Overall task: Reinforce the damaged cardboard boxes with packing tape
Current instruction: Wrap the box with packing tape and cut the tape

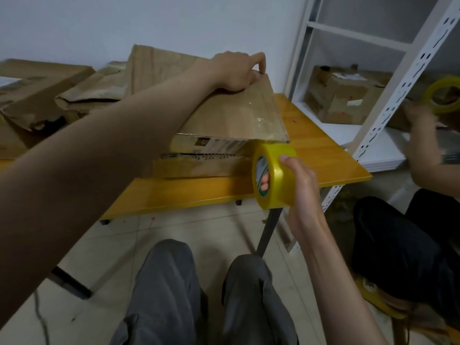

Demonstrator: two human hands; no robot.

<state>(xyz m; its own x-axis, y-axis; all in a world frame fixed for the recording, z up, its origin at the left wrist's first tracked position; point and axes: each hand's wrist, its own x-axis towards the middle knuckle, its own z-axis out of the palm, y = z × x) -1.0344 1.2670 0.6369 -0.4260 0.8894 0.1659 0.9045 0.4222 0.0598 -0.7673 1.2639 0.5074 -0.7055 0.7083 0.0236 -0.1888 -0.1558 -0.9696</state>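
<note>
A flat cardboard box [224,115] lies on the yellow table [323,155], its near side torn open along a seam. A strip of clear tape [270,113] runs along the box's right edge from the far corner to the near corner. My left hand [239,70] pinches the far right corner of the box where the tape begins. My right hand [298,190] grips a yellow roll of packing tape [273,175] at the near right corner, fingers through its core, thumb on the rim.
Crumpled cardboard boxes [82,93] pile up at the back left of the table. A white metal shelf [388,100] on the right holds another box [341,95]. A second person sits at right holding a yellow tape roll [444,94]. My knees are below the table edge.
</note>
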